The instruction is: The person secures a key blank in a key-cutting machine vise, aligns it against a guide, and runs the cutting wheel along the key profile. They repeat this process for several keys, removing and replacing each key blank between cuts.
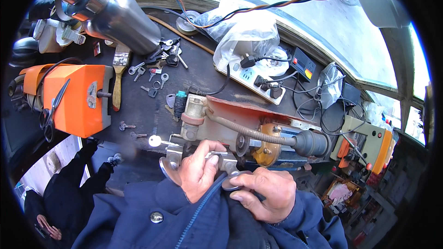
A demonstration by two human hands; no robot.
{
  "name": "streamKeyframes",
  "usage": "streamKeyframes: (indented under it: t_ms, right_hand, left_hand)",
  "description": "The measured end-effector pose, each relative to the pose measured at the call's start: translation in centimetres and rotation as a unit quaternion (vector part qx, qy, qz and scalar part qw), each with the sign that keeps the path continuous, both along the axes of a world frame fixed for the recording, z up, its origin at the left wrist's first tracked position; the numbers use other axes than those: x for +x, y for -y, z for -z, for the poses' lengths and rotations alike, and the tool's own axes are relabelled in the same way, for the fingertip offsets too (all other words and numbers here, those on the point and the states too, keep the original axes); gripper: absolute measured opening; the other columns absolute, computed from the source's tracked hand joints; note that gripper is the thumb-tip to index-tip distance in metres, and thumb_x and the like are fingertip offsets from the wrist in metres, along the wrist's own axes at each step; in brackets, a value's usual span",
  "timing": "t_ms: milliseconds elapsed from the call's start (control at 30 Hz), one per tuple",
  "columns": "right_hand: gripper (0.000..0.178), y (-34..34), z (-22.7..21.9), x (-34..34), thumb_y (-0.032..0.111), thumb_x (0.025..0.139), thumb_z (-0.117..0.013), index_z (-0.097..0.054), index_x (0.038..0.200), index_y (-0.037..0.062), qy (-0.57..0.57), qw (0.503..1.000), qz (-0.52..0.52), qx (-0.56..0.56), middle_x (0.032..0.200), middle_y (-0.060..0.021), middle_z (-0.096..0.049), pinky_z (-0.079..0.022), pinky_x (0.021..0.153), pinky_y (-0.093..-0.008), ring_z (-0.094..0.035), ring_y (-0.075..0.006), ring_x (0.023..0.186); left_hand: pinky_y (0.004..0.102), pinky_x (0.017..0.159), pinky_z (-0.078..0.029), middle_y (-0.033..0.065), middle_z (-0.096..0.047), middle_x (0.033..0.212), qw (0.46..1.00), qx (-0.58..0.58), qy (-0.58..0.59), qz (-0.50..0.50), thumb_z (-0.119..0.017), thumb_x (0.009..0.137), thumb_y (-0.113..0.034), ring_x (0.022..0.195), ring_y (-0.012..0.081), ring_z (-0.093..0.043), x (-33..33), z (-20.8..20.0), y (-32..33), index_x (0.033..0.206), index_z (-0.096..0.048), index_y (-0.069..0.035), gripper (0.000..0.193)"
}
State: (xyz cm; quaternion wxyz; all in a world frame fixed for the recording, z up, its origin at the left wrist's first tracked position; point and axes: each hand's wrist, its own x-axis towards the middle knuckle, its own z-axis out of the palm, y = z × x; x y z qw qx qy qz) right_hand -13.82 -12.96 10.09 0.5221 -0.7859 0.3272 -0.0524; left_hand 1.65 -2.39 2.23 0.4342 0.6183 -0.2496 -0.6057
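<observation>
Key-cutting machine point(240, 133), brown and grey with a black motor end, sits at the near edge of the dark workbench point(138, 106); my left hand point(198, 170) is curled over its front vise, thumb on a key blank point(216, 156), and my right hand point(265, 191) pinches the round clamp knob point(230, 183) just beside it. Left of the machine stands an orange box point(78, 99); behind it lie loose keys point(154, 76), a paintbrush point(119, 76) and a steel flask point(113, 11).

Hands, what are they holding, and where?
Both grip the key machine: left hand pinches a vise clamp, right hand fingers a round knob.
</observation>
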Motion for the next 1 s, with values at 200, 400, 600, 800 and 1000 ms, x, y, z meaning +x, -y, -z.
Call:
streamKeyframes:
  t_ms: [200,400,600,800,1000]
  right_hand:
    - [0.019,-0.2,-0.1,1.0,0.014,0.077,-0.081,-0.070,0.091,0.0079,-0.018,0.999,0.027,-0.027,0.073,-0.0069,-0.057,-0.049,0.055,-0.0325,-0.061,-0.0225,0.059]
    - [0.027,0.4,-0.5,1.1,0.015,0.077,-0.081,-0.066,0.097,0.0046,-0.034,0.999,-0.005,-0.016,0.079,-0.0099,-0.057,-0.050,0.059,-0.0346,-0.062,-0.0262,0.066]
    - [0.044,2.2,-1.4,1.2,0.021,0.078,-0.081,-0.060,0.111,0.0011,-0.063,0.994,-0.079,-0.042,0.083,-0.0129,-0.056,-0.051,0.063,-0.0368,-0.063,-0.0289,0.072]
    - [0.025,2.5,-2.6,1.7,0.024,0.081,-0.080,-0.068,0.087,0.0030,-0.153,0.975,-0.117,-0.113,0.070,-0.0097,-0.061,-0.048,0.053,-0.0380,-0.061,-0.0294,0.058]
    - [0.047,0.6,-0.5,2.0,0.033,0.097,-0.057,-0.066,0.063,0.0013,-0.190,0.960,0.042,0.200,0.056,-0.0136,-0.063,-0.045,0.048,-0.0372,-0.056,-0.0279,0.044]
  left_hand:
    - [0.0259,0.066,-0.044,0.0051,-0.060,0.081,0.999,0.000,0.010,0.032,-0.044,0.097,-0.008,0.070,0.0088,-0.052,0.4,-0.3,0.2,0.114,-0.055,0.000,0.021]
    - [0.0265,0.066,-0.044,0.0058,-0.060,0.082,0.999,-0.027,0.016,0.023,-0.044,0.097,-0.006,0.070,0.0096,-0.052,0.3,0.1,0.4,0.113,-0.055,0.000,0.021]
    - [0.0258,0.064,-0.042,0.0037,-0.058,0.078,0.999,-0.026,0.009,0.024,-0.043,0.097,-0.005,0.067,0.0078,-0.049,0.3,0.2,0.4,0.112,-0.055,0.000,0.020]
    - [0.0247,0.065,-0.043,0.0037,-0.060,0.080,1.000,-0.017,0.011,0.019,-0.044,0.096,-0.003,0.069,0.0071,-0.051,0.4,-0.1,0.6,0.109,-0.057,-0.001,0.019]
    - [0.0238,0.066,-0.045,0.0044,-0.063,0.082,1.000,-0.016,0.004,0.023,-0.044,0.096,-0.002,0.070,0.0061,-0.054,0.5,0.0,0.6,0.110,-0.057,-0.001,0.019]
